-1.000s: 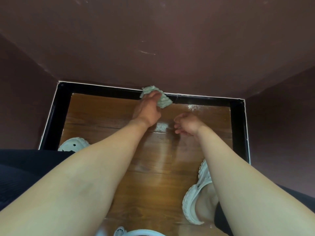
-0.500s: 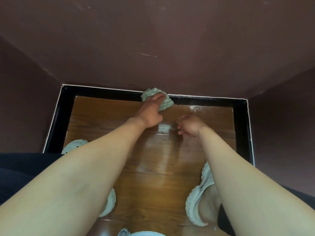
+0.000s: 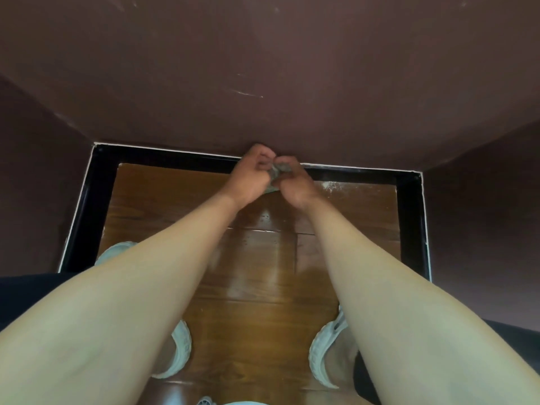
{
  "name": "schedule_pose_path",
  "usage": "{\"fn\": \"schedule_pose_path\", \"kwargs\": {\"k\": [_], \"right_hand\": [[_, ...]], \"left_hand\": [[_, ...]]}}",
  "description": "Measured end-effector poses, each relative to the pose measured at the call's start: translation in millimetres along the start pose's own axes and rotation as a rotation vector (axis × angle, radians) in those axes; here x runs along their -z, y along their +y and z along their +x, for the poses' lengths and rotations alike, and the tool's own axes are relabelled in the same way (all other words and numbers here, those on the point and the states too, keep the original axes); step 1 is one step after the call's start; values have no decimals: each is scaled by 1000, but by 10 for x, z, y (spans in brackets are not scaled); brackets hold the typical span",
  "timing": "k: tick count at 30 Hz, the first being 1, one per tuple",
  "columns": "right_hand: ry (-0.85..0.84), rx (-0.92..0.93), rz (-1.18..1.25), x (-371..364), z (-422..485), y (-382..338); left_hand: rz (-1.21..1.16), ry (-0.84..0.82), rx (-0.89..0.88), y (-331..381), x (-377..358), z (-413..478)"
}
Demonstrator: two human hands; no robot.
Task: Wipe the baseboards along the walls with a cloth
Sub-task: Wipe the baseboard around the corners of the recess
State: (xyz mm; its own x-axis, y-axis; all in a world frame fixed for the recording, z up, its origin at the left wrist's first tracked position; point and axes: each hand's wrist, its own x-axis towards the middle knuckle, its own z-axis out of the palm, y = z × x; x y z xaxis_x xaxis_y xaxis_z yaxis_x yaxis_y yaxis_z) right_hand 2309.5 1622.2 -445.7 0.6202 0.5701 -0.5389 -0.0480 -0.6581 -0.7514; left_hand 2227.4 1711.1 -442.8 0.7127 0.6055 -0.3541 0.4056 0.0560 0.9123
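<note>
Fingers of both hands curled and pinching the cloth: left hand grips its left side, right hand its right. The cloth is a small grey-green wad, mostly hidden between the two hands, held just in front of the black baseboard at the foot of the back wall. Cannot tell whether it touches the baseboard.

Judgement: the cloth is being re-bunched or refolded, not wiped with. Do this well by turning a clean face outward and making a flat pad, not a ball, so it covers the board's full height.

Next pass should then call for firm, even pressure along the face and top edge, worked in one direction into the right corner.

Note: pale dusty patch on the wooden floor near the right hand; avoid dragging the pad through it.
</note>
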Motion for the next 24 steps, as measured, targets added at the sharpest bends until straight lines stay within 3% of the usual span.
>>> {"fn": "schedule_pose_path", "kwargs": {"k": [4, 6, 7, 9, 11, 15, 19, 24], "right_hand": [[-92, 62, -237, -298, 104, -29], [-67, 42, -291, -378, 141, 24], [-39, 42, -300, -392, 115, 2], [30, 73, -296, -374, 57, -10], [100, 82, -266, -278, 16, 38], [297, 26, -234, -1, 5, 198], [450, -32, -176, 213, -13, 233], [354, -114, -168, 148, -12, 164]], "left_hand": [[260, 142, -69, -141, 283, -122], [428, 196, -20, -166, 395, -163], [538, 128, 44, -165, 423, -163], [762, -186, 161, -122, 392, -167], [894, -364, 148, -8, 283, -177], [1006, -400, -25, 439, 225, -213], [1326, -505, -155, 829, 417, -282], [1553, -589, -174, 1112, 625, -435]]}}
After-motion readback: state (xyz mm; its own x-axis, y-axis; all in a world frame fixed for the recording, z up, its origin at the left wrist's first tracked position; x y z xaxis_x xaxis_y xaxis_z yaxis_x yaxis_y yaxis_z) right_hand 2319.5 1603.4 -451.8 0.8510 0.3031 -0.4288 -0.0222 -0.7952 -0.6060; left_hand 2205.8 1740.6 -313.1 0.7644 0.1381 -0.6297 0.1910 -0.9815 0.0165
